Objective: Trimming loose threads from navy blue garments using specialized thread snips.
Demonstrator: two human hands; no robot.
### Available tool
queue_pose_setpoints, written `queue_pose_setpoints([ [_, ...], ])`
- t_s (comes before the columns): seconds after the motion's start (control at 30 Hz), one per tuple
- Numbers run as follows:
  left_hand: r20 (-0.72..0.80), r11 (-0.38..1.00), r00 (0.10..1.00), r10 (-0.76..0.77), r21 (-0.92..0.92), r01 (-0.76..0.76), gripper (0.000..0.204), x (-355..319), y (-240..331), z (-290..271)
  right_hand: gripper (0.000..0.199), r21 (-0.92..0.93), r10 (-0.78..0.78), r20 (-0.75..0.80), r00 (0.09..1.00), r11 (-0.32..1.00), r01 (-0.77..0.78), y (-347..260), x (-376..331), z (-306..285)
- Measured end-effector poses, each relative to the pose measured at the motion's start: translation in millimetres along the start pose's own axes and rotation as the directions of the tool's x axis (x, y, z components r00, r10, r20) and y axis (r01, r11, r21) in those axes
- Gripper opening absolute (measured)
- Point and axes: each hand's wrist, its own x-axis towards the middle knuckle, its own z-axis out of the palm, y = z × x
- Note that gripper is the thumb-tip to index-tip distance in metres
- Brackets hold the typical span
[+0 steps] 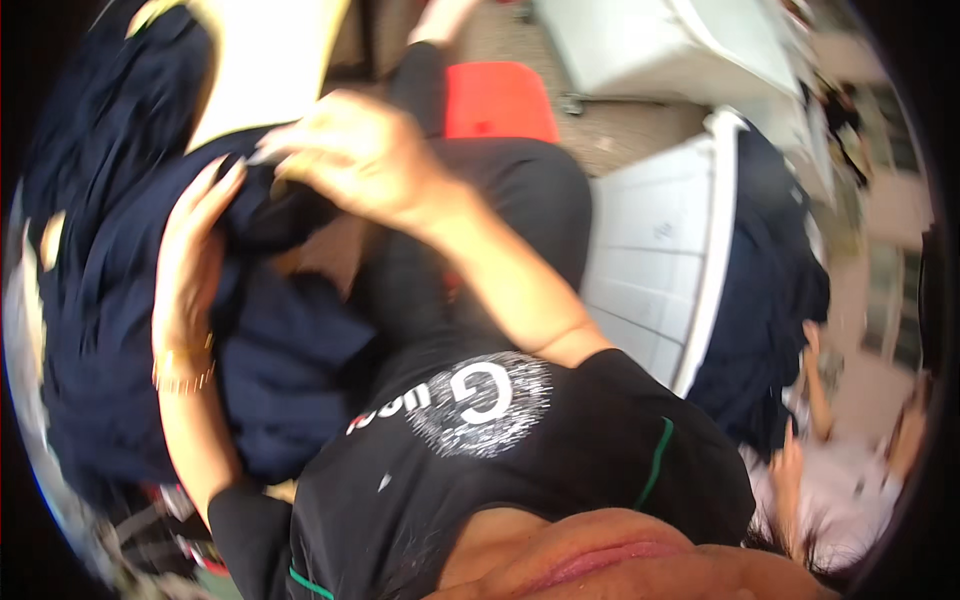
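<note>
A heap of navy cloth [285,365] covers my left side and spreads up toward a pale yellow-edged board or table surface [270,60]. My left hand [195,225], with a bracelet at its wrist, lies along this cloth, its fingers straight and a fold of navy between the fingertips. Close beside those fingertips, my right hand [350,155] is closed in a pinch, blurred by motion. Something small, pale and shiny shows at its fingertips, too smeared to name.
To my right stands a white panelled bin [650,260] with navy cloth [765,290] over its far side. A red stool seat [500,100] and a white wheeled cabinet [660,50] are ahead. Another person's forearm [425,60] reaches in there; other people's hands [787,475] show at lower right.
</note>
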Motion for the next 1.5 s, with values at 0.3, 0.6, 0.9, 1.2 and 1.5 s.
queue_pose_setpoints([
  [0.3,0.254,0.28,0.705,0.663,0.789,-0.548,0.016,-23.2,0.0,46.0,0.052,0.554,0.34,0.279,0.898,0.707,-0.44,-27.8,3.8,-21.1],
  [0.6,0.01,0.69,0.881,0.474,0.617,-0.379,0.031,-10.8,-18.1,7.9,0.018,0.478,0.335,-0.008,0.942,0.829,-0.29,-14.4,12.6,-23.4],
  [0.9,0.053,0.908,0.973,0.224,0.352,-0.228,0.032,4.8,1.7,3.6,0.004,0.577,0.599,-0.076,0.797,0.679,-0.455,33.4,-1.2,-54.6],
  [1.2,0.129,0.991,0.983,0.132,-0.035,-0.128,0.023,3.9,-10.9,12.3,0.032,0.097,0.234,0.092,0.968,0.965,-0.242,-0.4,-1.8,-19.2],
  [1.5,0.197,0.992,0.976,0.095,-0.103,-0.076,0.028,2.4,-4.5,12.3,0.043,-0.008,0.032,0.164,0.986,0.999,-0.031,1.7,2.0,-19.2],
])
